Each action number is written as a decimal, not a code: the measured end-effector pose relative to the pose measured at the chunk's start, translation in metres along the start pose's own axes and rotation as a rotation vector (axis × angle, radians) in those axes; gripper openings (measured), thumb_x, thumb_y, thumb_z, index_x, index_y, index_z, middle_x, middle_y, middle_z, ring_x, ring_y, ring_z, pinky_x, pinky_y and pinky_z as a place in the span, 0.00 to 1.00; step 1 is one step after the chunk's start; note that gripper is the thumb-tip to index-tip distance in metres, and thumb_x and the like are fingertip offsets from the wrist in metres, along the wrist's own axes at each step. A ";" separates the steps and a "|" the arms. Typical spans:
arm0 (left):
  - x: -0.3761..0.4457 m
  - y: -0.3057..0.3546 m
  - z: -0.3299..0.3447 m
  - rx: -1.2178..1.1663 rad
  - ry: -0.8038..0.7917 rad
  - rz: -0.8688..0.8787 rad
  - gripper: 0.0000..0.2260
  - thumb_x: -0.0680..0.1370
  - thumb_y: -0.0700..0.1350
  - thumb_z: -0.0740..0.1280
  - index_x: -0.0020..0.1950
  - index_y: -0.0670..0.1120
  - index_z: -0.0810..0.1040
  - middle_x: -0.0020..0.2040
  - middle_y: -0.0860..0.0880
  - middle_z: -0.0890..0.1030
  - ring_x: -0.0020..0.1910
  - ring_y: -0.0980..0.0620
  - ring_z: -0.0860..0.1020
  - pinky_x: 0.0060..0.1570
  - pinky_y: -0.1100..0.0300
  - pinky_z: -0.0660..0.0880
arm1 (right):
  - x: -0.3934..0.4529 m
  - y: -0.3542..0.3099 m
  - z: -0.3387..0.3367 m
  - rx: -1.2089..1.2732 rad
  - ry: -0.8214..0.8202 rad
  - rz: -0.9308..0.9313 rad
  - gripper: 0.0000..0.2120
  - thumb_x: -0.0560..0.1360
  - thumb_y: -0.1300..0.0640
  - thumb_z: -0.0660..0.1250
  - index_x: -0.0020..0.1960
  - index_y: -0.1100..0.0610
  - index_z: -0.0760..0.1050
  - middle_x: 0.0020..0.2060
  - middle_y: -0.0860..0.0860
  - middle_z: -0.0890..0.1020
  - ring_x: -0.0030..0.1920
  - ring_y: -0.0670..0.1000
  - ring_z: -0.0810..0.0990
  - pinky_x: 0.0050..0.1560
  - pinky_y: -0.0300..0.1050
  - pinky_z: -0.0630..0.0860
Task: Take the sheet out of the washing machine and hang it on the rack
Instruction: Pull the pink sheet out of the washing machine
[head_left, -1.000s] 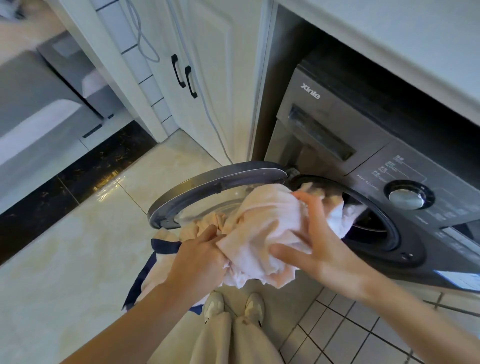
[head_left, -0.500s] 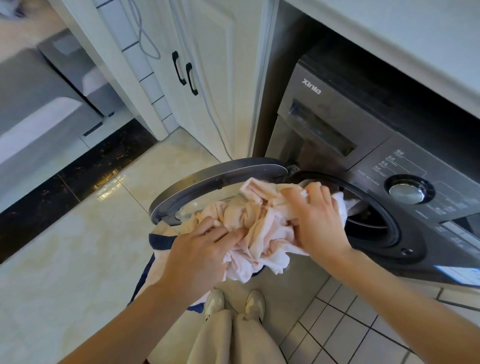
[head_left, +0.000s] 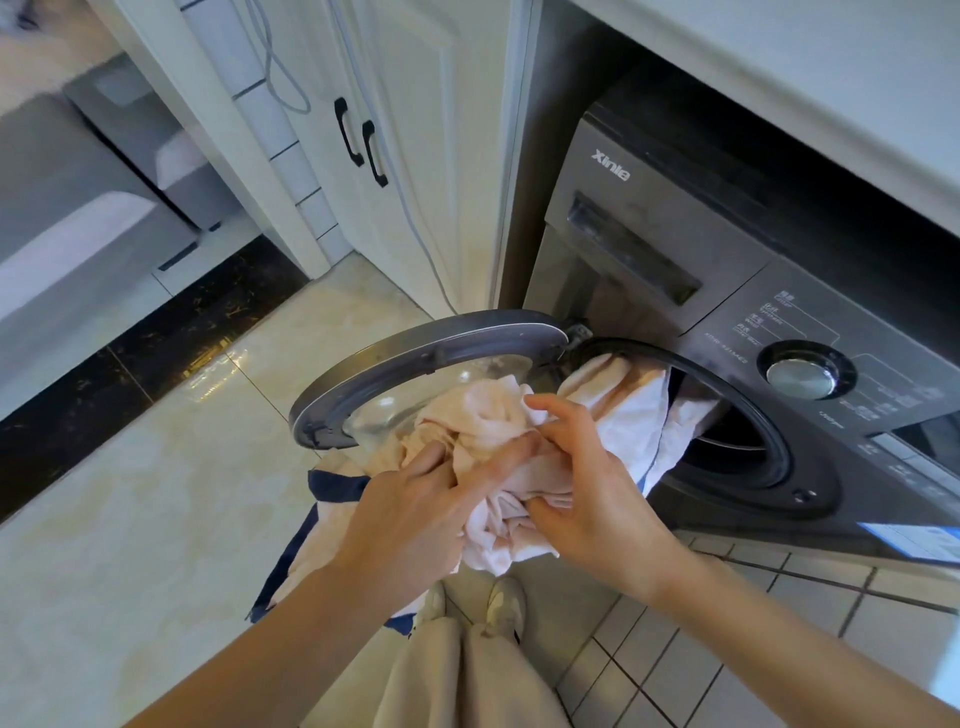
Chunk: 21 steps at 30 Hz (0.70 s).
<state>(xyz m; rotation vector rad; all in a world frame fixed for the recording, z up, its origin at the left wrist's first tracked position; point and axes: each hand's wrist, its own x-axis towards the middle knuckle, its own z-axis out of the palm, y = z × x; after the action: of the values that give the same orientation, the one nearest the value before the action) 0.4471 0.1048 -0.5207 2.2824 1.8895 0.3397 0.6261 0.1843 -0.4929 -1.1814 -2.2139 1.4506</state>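
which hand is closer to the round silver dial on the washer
Right. The right hand grips the bunched pale pink sheet just below-left of the round silver dial; the left hand holds the sheet farther left, beyond the right hand.

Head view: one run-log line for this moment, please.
phase: pulling sheet from washing machine | left hand: grips sheet | right hand: grips sheet | door: open | sheet: partly in drum

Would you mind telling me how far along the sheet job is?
Done: the washer door is open. In hand: the left hand and right hand grip the bunched pink sheet, which trails from the drum opening. Left: pulling it clear and hanging it; no rack is in view.
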 end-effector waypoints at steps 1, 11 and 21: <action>0.001 0.001 -0.001 -0.011 0.004 -0.011 0.47 0.61 0.43 0.75 0.74 0.60 0.56 0.43 0.49 0.81 0.43 0.49 0.77 0.22 0.57 0.74 | 0.000 0.000 0.000 0.017 -0.005 -0.007 0.37 0.69 0.67 0.65 0.68 0.41 0.53 0.60 0.48 0.75 0.54 0.49 0.77 0.51 0.41 0.75; 0.006 -0.008 0.006 -0.013 0.065 0.031 0.30 0.63 0.46 0.78 0.61 0.53 0.70 0.42 0.49 0.83 0.42 0.50 0.78 0.22 0.58 0.75 | 0.018 0.017 -0.013 -0.003 -0.176 -0.145 0.32 0.69 0.64 0.71 0.69 0.53 0.62 0.57 0.47 0.73 0.59 0.44 0.73 0.58 0.36 0.71; -0.013 -0.017 0.004 0.009 0.033 0.007 0.31 0.61 0.44 0.80 0.59 0.53 0.70 0.43 0.50 0.83 0.43 0.50 0.77 0.23 0.62 0.73 | 0.083 0.111 -0.047 -0.631 -0.374 0.081 0.50 0.65 0.56 0.71 0.74 0.38 0.42 0.74 0.36 0.43 0.75 0.52 0.40 0.72 0.65 0.50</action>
<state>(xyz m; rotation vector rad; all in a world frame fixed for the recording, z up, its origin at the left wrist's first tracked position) 0.4296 0.0959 -0.5303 2.3031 1.9032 0.3721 0.6549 0.2958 -0.5835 -1.2503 -3.0631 1.0898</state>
